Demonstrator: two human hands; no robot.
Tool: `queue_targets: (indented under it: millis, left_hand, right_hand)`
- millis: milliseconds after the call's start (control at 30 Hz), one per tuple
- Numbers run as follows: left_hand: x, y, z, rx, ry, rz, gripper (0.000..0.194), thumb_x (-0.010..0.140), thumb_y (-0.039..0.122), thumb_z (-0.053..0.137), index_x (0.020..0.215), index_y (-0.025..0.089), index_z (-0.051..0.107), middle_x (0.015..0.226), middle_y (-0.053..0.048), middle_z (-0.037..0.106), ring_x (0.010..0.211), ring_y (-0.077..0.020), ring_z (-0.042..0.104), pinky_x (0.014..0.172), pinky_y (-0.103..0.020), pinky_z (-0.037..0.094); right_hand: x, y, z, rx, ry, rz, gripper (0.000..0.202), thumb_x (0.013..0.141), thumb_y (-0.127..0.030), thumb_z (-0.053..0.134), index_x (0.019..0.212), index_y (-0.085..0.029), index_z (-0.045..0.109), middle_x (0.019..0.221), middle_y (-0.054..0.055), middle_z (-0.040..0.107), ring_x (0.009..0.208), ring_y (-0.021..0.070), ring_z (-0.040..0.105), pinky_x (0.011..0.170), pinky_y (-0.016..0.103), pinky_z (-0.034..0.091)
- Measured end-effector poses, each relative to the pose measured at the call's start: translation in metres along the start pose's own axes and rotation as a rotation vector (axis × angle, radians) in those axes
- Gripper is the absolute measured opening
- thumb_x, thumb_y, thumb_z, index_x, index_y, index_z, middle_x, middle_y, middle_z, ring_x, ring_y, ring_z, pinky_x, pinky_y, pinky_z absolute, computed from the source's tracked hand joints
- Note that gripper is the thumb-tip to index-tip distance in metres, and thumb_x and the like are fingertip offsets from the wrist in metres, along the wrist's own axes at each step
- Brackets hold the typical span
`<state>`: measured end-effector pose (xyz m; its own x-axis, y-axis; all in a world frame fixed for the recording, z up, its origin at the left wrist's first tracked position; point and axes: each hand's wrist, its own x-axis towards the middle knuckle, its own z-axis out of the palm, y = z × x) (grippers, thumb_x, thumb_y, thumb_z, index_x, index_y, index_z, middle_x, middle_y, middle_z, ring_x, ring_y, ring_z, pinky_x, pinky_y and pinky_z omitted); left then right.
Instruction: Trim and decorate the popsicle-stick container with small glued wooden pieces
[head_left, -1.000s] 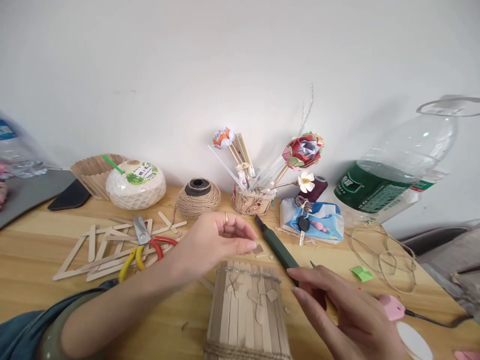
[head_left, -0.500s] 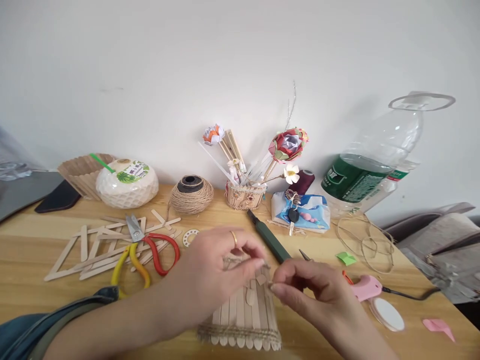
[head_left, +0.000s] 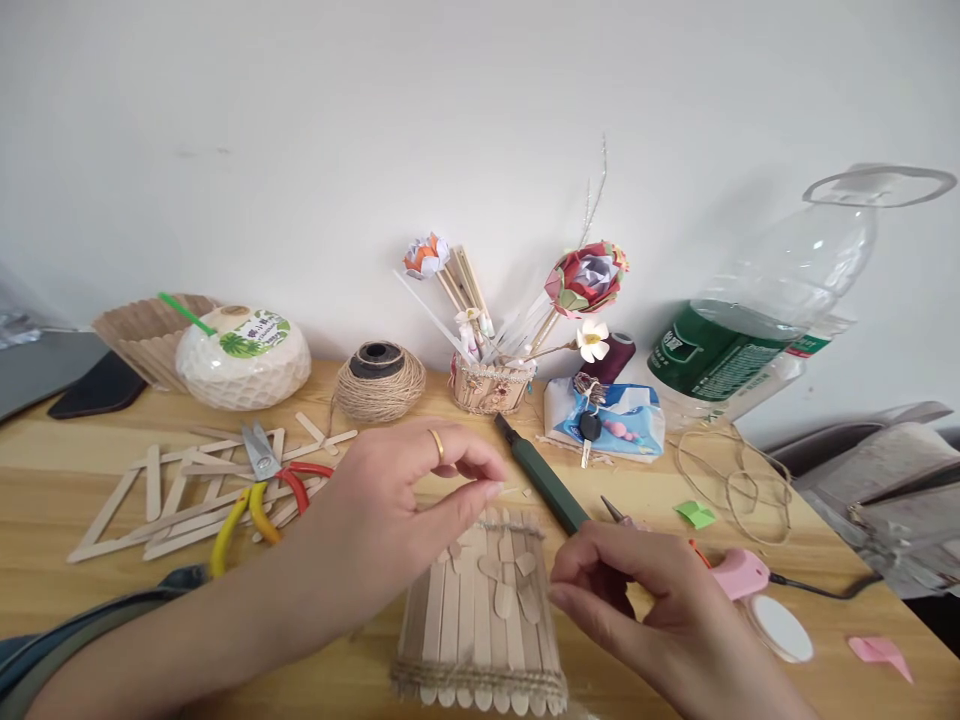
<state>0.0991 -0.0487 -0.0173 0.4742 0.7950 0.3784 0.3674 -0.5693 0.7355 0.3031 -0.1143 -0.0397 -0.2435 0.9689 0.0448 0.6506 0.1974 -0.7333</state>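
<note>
Between my hands lies a panel of side-by-side craft sticks [head_left: 469, 635], wound with twine [head_left: 480, 678] along its near end. Small wooden pieces shaped like petals [head_left: 506, 600] sit on its upper right part. My left hand [head_left: 409, 505], with a ring on one finger, hovers above the panel's upper left edge, thumb and forefinger pinched together. To the panel's right, my right hand [head_left: 637, 600] is closed, its thumb against its curled fingers. Whatever either hand pinches is too small or hidden to make out.
Scissors [head_left: 260, 455] rest on loose craft sticks [head_left: 154, 485] at left. Behind stand a twine spool [head_left: 380, 385], a pot of paper flowers [head_left: 489, 388] and a large bottle [head_left: 720, 350]. A dark green tool [head_left: 544, 475] and a pink glue gun [head_left: 739, 575] lie rightward.
My left hand has moved left, away from my right hand, uncovering the panel's upper part and its petal-shaped pieces. The right hand stays near the panel's right edge. The view has shifted slightly.
</note>
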Motion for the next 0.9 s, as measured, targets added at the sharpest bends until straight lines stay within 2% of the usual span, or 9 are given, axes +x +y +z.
queue_targets:
  millis: [133, 267, 400, 500, 567, 633, 733, 900]
  left_hand:
    - [0.003, -0.006, -0.003, 0.048, -0.083, -0.032, 0.009, 0.078, 0.017, 0.061, 0.076, 0.024, 0.066, 0.074, 0.006, 0.069, 0.069, -0.0126, 0.061, 0.064, -0.023, 0.044]
    - [0.003, -0.011, -0.001, 0.079, -0.185, -0.022, 0.012, 0.078, 0.015, 0.06, 0.074, 0.023, 0.067, 0.074, 0.006, 0.07, 0.068, -0.0124, 0.063, 0.064, -0.022, 0.044]
    - [-0.007, -0.007, 0.005, 0.191, -0.351, 0.169, 0.013, 0.081, 0.015, 0.061, 0.073, 0.023, 0.068, 0.069, 0.005, 0.069, 0.065, -0.0114, 0.062, 0.06, -0.02, 0.042]
    - [-0.019, -0.003, 0.009, 0.371, -0.448, 0.338, 0.011, 0.076, 0.015, 0.065, 0.069, 0.022, 0.066, 0.062, 0.005, 0.066, 0.054, -0.012, 0.057, 0.043, -0.024, 0.032]
    - [-0.025, -0.003, 0.01, 0.487, -0.474, 0.401, 0.01, 0.072, 0.015, 0.067, 0.066, 0.022, 0.064, 0.057, 0.004, 0.063, 0.047, -0.0124, 0.051, 0.037, -0.028, 0.019]
    - [-0.028, -0.003, 0.01, 0.545, -0.497, 0.424, 0.006, 0.071, 0.017, 0.066, 0.072, 0.022, 0.064, 0.058, 0.003, 0.063, 0.046, -0.0137, 0.051, 0.036, -0.03, 0.013]
    - [-0.029, -0.005, 0.01, 0.563, -0.487, 0.429, 0.01, 0.071, 0.018, 0.065, 0.08, 0.023, 0.066, 0.059, 0.003, 0.064, 0.047, -0.0151, 0.052, 0.035, -0.03, 0.011]
    - [-0.029, -0.004, 0.009, 0.57, -0.516, 0.413, 0.014, 0.068, 0.015, 0.067, 0.081, 0.022, 0.065, 0.059, 0.002, 0.064, 0.047, -0.0162, 0.051, 0.036, -0.031, 0.011]
  right_hand:
    - [-0.002, 0.002, -0.001, -0.039, -0.033, -0.121, 0.011, 0.082, -0.021, 0.058, 0.072, -0.02, 0.061, 0.064, -0.002, 0.059, 0.054, 0.0084, 0.053, 0.048, 0.019, 0.042]
    - [-0.001, 0.004, 0.003, -0.054, -0.077, -0.15, 0.009, 0.083, -0.018, 0.057, 0.077, -0.02, 0.063, 0.067, -0.001, 0.06, 0.056, 0.0085, 0.055, 0.05, 0.019, 0.043]
    - [-0.001, 0.005, 0.005, -0.059, -0.062, -0.157, 0.01, 0.083, -0.017, 0.058, 0.077, -0.019, 0.065, 0.066, -0.001, 0.06, 0.054, 0.0077, 0.054, 0.048, 0.018, 0.041]
    - [0.0, 0.006, 0.004, -0.043, -0.058, -0.169, 0.011, 0.083, -0.016, 0.057, 0.078, -0.019, 0.066, 0.066, -0.001, 0.061, 0.054, 0.0078, 0.055, 0.048, 0.018, 0.042]
    - [0.001, 0.005, 0.003, -0.036, -0.053, -0.176, 0.011, 0.083, -0.016, 0.057, 0.078, -0.019, 0.066, 0.066, 0.0, 0.062, 0.053, 0.008, 0.055, 0.047, 0.018, 0.042]
    - [0.001, 0.005, 0.003, -0.03, -0.048, -0.172, 0.012, 0.083, -0.016, 0.057, 0.077, -0.02, 0.066, 0.066, 0.0, 0.062, 0.053, 0.0083, 0.055, 0.047, 0.018, 0.043]
    - [0.001, 0.004, 0.004, -0.02, -0.045, -0.165, 0.013, 0.084, -0.017, 0.056, 0.077, -0.02, 0.066, 0.066, 0.0, 0.063, 0.054, 0.0088, 0.056, 0.048, 0.019, 0.043]
    - [0.0, 0.004, 0.003, -0.023, -0.047, -0.163, 0.012, 0.085, -0.017, 0.056, 0.077, -0.02, 0.066, 0.067, 0.0, 0.063, 0.055, 0.0088, 0.056, 0.048, 0.018, 0.044]
